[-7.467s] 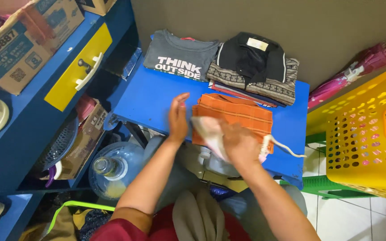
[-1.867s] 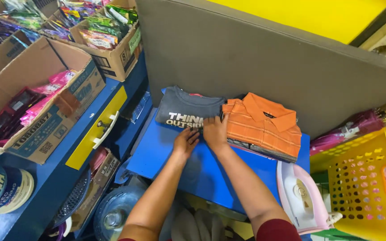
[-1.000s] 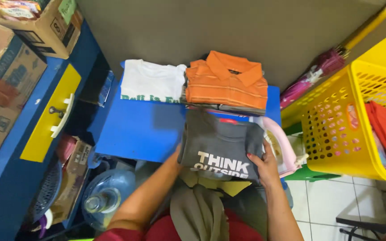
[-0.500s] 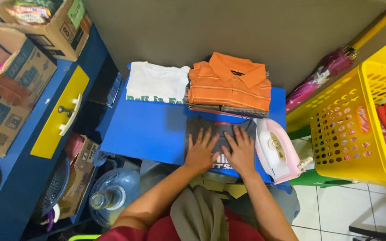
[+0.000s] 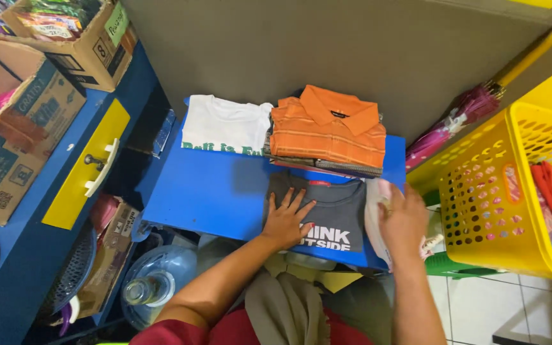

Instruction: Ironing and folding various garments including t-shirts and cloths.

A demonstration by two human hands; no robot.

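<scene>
Left hand (image 5: 287, 220): I'm pressing it open and flat on the grey shirt (image 5: 327, 214).
Right hand (image 5: 404, 220): I'm gripping the white iron (image 5: 375, 217) at three o'clock.
Tip: I'm keeping the fabric taut.

I see brown cardboard boxes (image 5: 20, 121) with blue printing on the left shelf, another (image 5: 91, 38) holding colourful packets (image 5: 46, 16)

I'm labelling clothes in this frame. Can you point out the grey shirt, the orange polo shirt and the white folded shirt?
grey shirt (image 5: 340, 211), head view, upper chest area.
orange polo shirt (image 5: 327, 134), head view, striped front.
white folded shirt (image 5: 225, 124), head view, plain middle.
</scene>
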